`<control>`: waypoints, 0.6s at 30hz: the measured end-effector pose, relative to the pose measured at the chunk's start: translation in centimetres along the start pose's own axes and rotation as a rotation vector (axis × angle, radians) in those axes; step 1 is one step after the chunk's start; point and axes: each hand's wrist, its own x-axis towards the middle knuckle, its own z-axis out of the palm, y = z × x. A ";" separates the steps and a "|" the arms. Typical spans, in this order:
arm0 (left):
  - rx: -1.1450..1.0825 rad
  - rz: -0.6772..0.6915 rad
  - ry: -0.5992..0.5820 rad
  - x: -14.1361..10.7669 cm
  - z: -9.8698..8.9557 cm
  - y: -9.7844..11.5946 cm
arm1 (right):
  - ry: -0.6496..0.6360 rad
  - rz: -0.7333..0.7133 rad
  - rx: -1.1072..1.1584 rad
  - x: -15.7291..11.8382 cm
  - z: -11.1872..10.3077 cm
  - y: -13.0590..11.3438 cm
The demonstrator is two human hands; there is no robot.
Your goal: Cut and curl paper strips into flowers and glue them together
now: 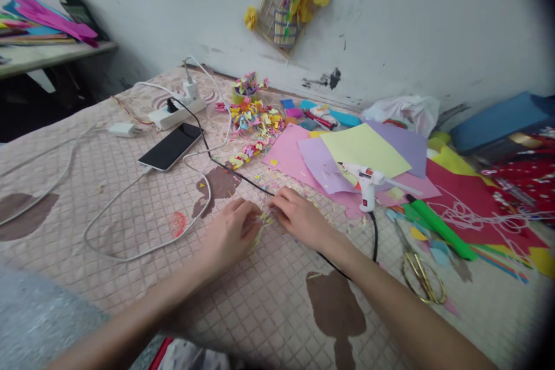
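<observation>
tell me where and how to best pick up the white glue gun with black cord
Probably by the white plastic handle, from the near side: it juts toward the camera, while the tapered white nozzle points left, across that approach.

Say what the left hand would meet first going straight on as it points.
The left hand, with paper bits at its fingertips, would probably meet the right hand; depth is unclear.

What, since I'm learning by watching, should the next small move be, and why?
Probably ease the black cord away from the right hand: it passes beneath that hand and seems to lead to the glue gun, so a snag could tug it. The left hand is close by, with small yellowish scraps between the two.
</observation>
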 end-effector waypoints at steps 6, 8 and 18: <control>0.009 0.033 -0.008 0.2 0.7 0.4 | -0.018 0.011 -0.005 0.1 0.0 0.1; 0.008 0.031 -0.011 0.2 1.0 0.4 | -0.021 0.021 0.003 0.0 0.0 0.1; -0.024 -0.023 0.066 0.0 0.7 -0.4 | 0.063 -0.002 0.094 -1.1 -0.4 0.1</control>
